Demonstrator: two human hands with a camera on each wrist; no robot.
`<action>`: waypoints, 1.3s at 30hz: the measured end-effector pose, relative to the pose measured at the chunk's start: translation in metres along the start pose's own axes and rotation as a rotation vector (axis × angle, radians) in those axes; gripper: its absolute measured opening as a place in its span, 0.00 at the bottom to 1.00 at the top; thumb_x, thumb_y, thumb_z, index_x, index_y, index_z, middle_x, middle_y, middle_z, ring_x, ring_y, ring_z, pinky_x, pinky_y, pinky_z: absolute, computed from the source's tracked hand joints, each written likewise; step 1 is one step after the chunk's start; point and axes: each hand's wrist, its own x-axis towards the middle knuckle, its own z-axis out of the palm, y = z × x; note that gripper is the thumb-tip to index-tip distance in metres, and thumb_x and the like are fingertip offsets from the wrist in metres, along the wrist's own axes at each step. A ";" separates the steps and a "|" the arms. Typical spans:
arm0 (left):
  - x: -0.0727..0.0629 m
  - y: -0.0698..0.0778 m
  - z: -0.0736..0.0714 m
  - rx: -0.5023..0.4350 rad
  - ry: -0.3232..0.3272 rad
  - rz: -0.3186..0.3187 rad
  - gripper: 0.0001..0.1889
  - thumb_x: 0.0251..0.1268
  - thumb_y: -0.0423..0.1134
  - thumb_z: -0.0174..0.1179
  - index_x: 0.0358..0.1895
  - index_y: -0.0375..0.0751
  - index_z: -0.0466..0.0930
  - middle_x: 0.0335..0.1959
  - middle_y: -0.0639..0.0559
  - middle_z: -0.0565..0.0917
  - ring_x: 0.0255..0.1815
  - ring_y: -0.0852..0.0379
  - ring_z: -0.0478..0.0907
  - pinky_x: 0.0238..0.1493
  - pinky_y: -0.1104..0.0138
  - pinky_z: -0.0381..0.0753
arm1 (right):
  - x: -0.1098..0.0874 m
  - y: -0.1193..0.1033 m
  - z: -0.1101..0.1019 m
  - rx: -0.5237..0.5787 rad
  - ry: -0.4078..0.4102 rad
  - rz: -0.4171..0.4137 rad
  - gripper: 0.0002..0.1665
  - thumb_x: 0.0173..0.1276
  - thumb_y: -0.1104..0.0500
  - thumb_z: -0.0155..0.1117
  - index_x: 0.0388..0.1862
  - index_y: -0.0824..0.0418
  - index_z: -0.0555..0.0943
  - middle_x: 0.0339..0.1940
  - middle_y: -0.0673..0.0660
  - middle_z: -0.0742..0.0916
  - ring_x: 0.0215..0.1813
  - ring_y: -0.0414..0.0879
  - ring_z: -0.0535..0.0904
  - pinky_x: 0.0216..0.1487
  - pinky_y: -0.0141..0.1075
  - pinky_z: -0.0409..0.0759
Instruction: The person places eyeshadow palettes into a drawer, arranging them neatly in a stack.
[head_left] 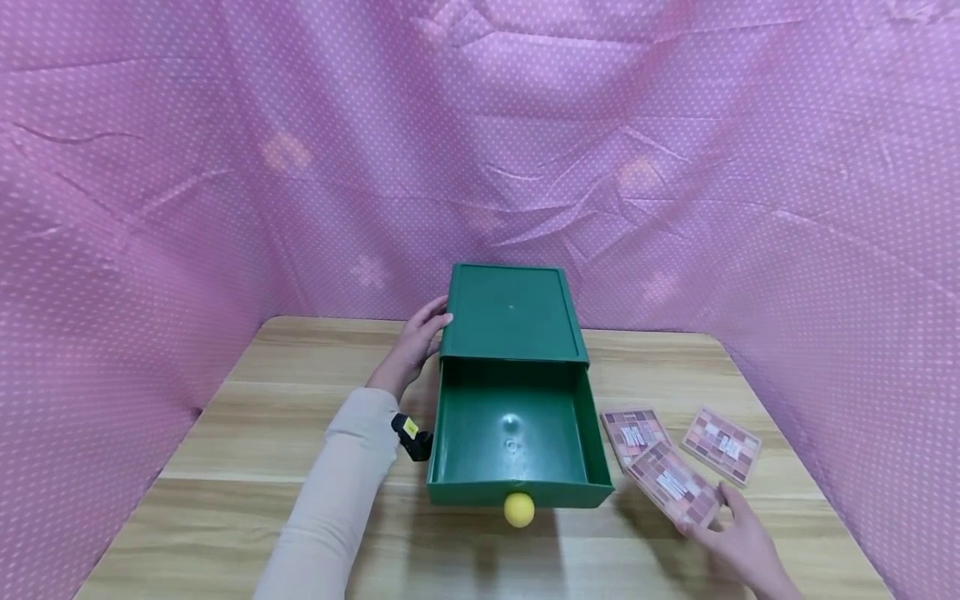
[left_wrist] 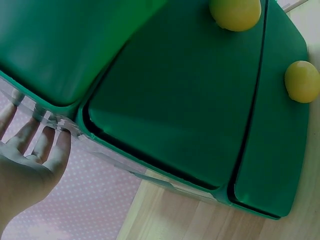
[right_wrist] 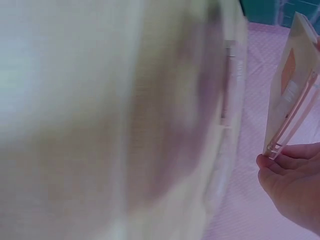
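Note:
A green drawer cabinet (head_left: 517, 312) stands on the table with its top drawer (head_left: 517, 493) pulled out; nothing lies inside that drawer. My left hand (head_left: 415, 344) rests against the cabinet's left side, and the left wrist view shows the fingers (left_wrist: 61, 150) extended along that wall. To the right of the drawer, my right hand (head_left: 738, 542) pinches an eyeshadow palette (head_left: 675, 483) by its near edge. In the right wrist view this palette (right_wrist: 292, 92) is tilted and off the table. Another palette (head_left: 633, 433) lies partly behind it, and a third palette (head_left: 722, 446) lies farther right.
A yellow ball knob (head_left: 519, 509) sticks out from the open drawer's front. Two lower drawers, one with a knob (left_wrist: 235, 12) and one with another knob (left_wrist: 302, 81), are closed. Pink dotted cloth (head_left: 517, 167) hangs round the wooden table (head_left: 247, 467).

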 end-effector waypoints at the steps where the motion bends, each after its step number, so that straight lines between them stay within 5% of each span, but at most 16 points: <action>1: 0.000 0.000 0.000 -0.001 0.001 -0.003 0.25 0.61 0.42 0.51 0.62 0.47 0.60 0.60 0.50 0.61 0.58 0.53 0.59 0.53 0.55 0.62 | 0.002 -0.004 -0.003 0.014 0.006 -0.020 0.57 0.46 0.50 0.68 0.61 0.78 0.46 0.55 0.76 0.62 0.56 0.72 0.53 0.50 0.63 0.50; 12: 0.000 0.001 0.001 0.001 0.010 -0.008 0.25 0.60 0.43 0.51 0.62 0.49 0.61 0.60 0.51 0.61 0.58 0.53 0.59 0.53 0.56 0.63 | 0.019 -0.040 -0.032 -0.008 0.009 -0.085 0.58 0.49 0.49 0.66 0.62 0.78 0.42 0.57 0.79 0.59 0.55 0.74 0.52 0.48 0.64 0.54; 20: -0.004 0.006 0.003 0.016 0.005 -0.011 0.25 0.61 0.43 0.50 0.62 0.48 0.60 0.60 0.50 0.61 0.58 0.53 0.59 0.52 0.57 0.63 | 0.028 -0.068 -0.049 -0.012 0.048 -0.172 0.55 0.49 0.50 0.66 0.63 0.75 0.46 0.56 0.73 0.64 0.50 0.62 0.64 0.44 0.52 0.67; 26: -0.012 0.017 0.008 0.033 -0.009 -0.014 0.25 0.63 0.41 0.47 0.64 0.44 0.56 0.62 0.47 0.58 0.60 0.51 0.57 0.53 0.56 0.63 | 0.032 -0.092 -0.059 0.030 0.035 -0.211 0.55 0.50 0.52 0.66 0.63 0.76 0.43 0.58 0.74 0.61 0.55 0.64 0.60 0.50 0.55 0.61; 39: 0.001 -0.001 0.002 0.012 0.029 0.004 0.24 0.61 0.43 0.51 0.61 0.48 0.61 0.59 0.50 0.62 0.58 0.53 0.60 0.52 0.55 0.63 | 0.028 -0.136 -0.070 0.015 0.028 -0.320 0.56 0.48 0.52 0.68 0.66 0.70 0.45 0.63 0.70 0.56 0.62 0.66 0.49 0.52 0.59 0.54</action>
